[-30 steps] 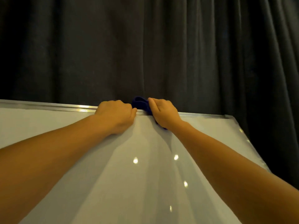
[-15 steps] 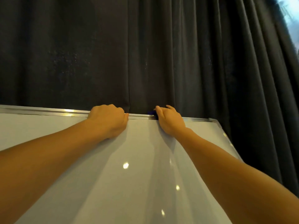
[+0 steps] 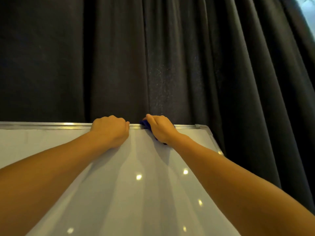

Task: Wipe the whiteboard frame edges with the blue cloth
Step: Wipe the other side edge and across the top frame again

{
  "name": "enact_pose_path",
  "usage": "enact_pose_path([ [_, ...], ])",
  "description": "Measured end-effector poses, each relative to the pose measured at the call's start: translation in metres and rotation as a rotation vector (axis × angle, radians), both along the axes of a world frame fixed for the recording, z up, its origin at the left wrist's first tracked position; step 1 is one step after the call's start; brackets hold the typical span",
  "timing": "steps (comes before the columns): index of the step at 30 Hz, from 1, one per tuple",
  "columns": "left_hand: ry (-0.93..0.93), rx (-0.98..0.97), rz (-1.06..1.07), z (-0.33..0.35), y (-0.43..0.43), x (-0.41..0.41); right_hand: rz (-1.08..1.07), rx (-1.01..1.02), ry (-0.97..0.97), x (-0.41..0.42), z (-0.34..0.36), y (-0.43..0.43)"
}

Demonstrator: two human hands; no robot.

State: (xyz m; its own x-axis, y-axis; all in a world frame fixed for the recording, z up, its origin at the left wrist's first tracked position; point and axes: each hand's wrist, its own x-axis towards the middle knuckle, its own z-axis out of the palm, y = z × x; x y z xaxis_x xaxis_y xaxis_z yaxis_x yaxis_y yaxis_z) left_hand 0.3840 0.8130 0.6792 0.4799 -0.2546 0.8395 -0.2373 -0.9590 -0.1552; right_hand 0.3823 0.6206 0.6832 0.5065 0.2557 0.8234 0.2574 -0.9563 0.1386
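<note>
A white whiteboard (image 3: 119, 193) fills the lower view, with a silver metal frame edge (image 3: 51, 125) along its top. My right hand (image 3: 161, 129) presses a dark blue cloth (image 3: 144, 124) over the top edge, near the right corner (image 3: 201, 126). Most of the cloth is hidden under the hand; a bit shows at the fingertips and below the palm. My left hand (image 3: 110, 130) grips the top edge just left of it, fingers curled over the frame.
A dark pleated curtain (image 3: 187, 57) hangs directly behind the board. A sliver of bright window (image 3: 308, 7) shows at the top right. The board's right frame edge (image 3: 214, 143) runs down beside the curtain. Ceiling lights reflect on the board.
My right hand with the cloth has slid along the top edge; the cloth showed more a second ago, then less. The view has tilted and shifted, bringing the right corner closer.
</note>
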Motion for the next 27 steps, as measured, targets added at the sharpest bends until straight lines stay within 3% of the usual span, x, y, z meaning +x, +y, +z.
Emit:
enact_pose_path([
  [3,-0.027,0.022,0.018,-0.001,-0.041,0.003,0.077,-0.065,-0.007,0.004,0.001,-0.029],
  [8,-0.025,-0.006,-0.008,-0.002,-0.046,0.012,-0.262,-0.080,0.090,0.009,0.023,-0.117],
  [14,-0.094,0.027,-0.023,0.004,-0.112,0.019,0.067,-0.024,0.214,0.021,0.043,-0.078],
  [16,-0.110,0.066,-0.006,0.006,-0.128,0.025,0.009,-0.063,0.232,0.024,0.046,-0.097],
  [19,-0.112,0.094,-0.024,0.005,-0.131,0.036,-0.139,0.035,0.282,0.027,0.048,-0.145],
  [21,-0.152,0.081,-0.066,0.003,-0.134,0.039,-0.191,0.053,0.254,0.029,0.047,-0.153],
  [24,-0.192,0.093,-0.078,0.007,-0.146,0.040,-0.082,0.039,0.093,0.037,0.039,-0.121],
  [27,-0.146,0.077,-0.048,0.012,-0.139,0.041,-0.190,-0.217,-0.111,0.039,0.023,-0.124],
])
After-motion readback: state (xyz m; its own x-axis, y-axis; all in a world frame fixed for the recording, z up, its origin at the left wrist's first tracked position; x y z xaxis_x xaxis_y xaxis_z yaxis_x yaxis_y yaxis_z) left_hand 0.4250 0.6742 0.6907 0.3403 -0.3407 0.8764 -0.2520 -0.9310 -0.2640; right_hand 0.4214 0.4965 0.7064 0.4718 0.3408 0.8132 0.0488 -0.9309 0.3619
